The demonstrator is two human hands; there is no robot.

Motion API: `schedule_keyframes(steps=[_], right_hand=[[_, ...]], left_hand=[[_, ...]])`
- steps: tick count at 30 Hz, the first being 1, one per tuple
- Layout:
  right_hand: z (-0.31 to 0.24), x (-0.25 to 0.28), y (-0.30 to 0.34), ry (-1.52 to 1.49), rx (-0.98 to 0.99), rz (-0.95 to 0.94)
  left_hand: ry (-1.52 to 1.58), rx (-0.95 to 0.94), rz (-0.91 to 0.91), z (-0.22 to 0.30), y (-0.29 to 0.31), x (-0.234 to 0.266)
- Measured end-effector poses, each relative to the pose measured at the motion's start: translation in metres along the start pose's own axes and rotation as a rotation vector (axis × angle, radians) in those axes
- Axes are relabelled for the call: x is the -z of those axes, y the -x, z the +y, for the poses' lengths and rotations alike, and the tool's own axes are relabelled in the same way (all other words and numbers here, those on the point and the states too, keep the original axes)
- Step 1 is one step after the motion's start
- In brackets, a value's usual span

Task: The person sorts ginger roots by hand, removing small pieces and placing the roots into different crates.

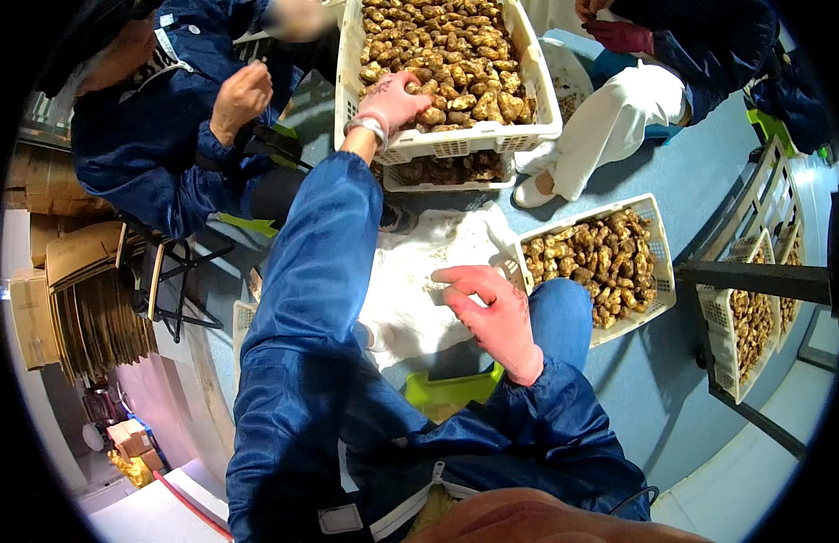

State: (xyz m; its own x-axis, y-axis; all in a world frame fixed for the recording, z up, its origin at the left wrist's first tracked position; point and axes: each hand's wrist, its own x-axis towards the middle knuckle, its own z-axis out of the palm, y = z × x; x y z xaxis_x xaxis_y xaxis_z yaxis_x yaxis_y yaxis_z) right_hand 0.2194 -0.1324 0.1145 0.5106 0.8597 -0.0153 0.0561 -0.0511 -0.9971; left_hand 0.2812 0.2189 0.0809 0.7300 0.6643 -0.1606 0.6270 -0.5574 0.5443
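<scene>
My left hand [392, 101], in a pink glove, reaches to the near left corner of a white plastic crate [548, 100]. Its fingers and thumb close around one knobby brown tuber [430, 116] on the heap. My right hand [494, 319], also pink-gloved, is held over my lap with fingers and thumb bent together. A small pale bit shows at its fingertips, too little to name. Below it a white cloth [429, 271] with dark crumbs lies spread. Another white crate [666, 262] of similar tubers stands beside my right knee.
A filled crate [451, 181] sits beneath the upper one. Co-workers in blue jackets [157, 136] sit on the far left and far right. A metal rack [754, 274] with crates stands at right. A green stool [447, 391], folding stool [180, 281] and flattened cardboard [98, 308] are around me.
</scene>
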Motion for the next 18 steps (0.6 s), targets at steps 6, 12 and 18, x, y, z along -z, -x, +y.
schedule_keyframes(steps=[6,12,18], right_hand=[[0.012,0.012,-0.002,0.012,-0.101,0.05],[0.014,0.008,-0.003,-0.052,-0.104,0.07],[0.025,0.008,-0.007,-0.221,-0.148,0.108]], left_hand=[[0.216,0.007,0.123,0.023,-0.003,-0.019],[1.105,0.17,0.387,-0.014,0.002,0.005],[1.817,0.034,-0.259,-0.032,0.066,0.018]])
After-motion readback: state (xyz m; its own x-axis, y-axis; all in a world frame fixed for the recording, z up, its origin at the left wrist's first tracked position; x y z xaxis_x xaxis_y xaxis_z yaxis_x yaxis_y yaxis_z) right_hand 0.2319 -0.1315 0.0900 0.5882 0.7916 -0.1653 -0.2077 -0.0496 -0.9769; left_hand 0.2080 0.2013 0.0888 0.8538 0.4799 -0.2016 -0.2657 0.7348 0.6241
